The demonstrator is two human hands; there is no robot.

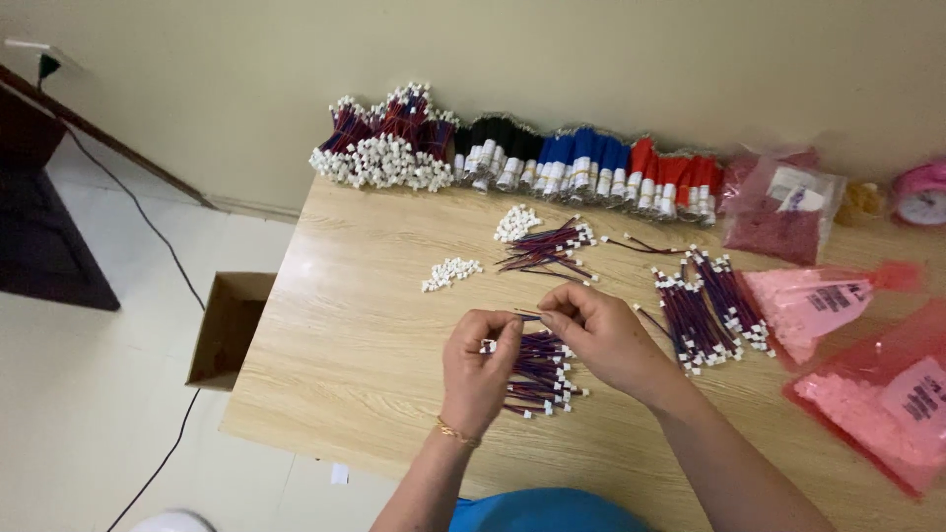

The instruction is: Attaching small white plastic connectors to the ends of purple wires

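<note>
While both hands (pixel 537 345) pinch one wire (pixel 527 316), pink bags (pixel 867 404) hold pellets, box (pixel 229 330) contents hidden

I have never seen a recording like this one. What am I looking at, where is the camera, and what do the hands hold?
There is no machine here: a person works with two bare hands. The single camera sits on the person's head and looks down at a wooden table. The left hand and the right hand together pinch a thin wire above a bundle of red-and-blue wires with white plugs. More such bundles, loose white plugs and pink bags lie around. Tied wire bundles line the wall. A cardboard box stands on the floor.
</note>
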